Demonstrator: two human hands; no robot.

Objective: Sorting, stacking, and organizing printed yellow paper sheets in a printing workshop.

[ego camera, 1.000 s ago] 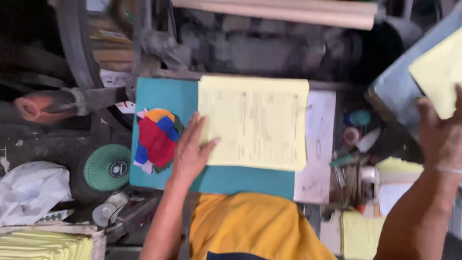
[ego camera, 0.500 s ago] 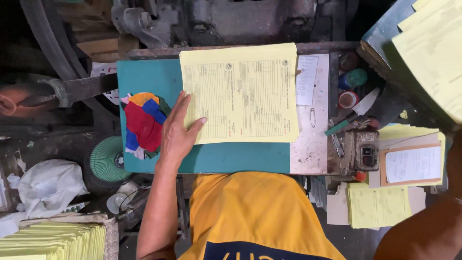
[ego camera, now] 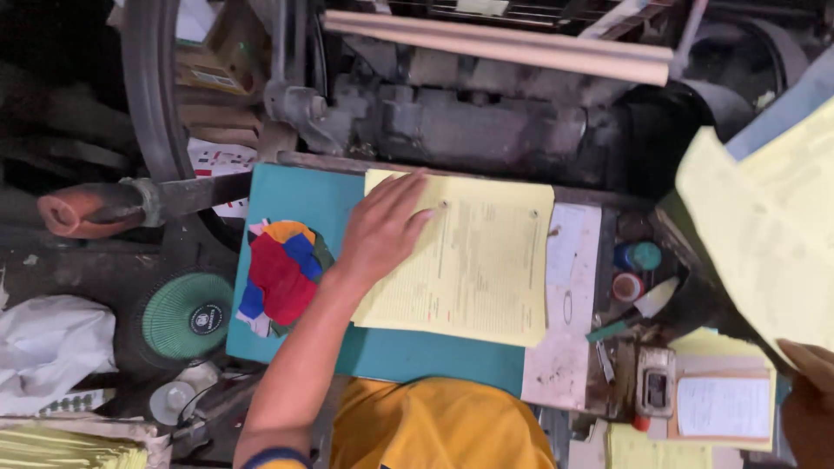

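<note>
From the head camera, the person's left hand [ego camera: 382, 227] lies flat and open on a stack of yellow forms [ego camera: 473, 265], fingers spread near its top left corner, pinning it to the teal mat [ego camera: 300, 195] on the table [ego camera: 569, 356]. The right hand [ego camera: 808, 404] is down in the bottom right corner, mostly cut off by the frame edge, and looks to be pinching a loose yellow sheet [ego camera: 751, 252] held up in the air well off to the right. A colourful rag [ego camera: 282, 274] sits just left of the stack. What looks risky is that the lifted sheet is floppy and could fold or catch on the clutter by the tape rolls [ego camera: 634, 271], and the stack might skew if the flat palm slides.
</note>
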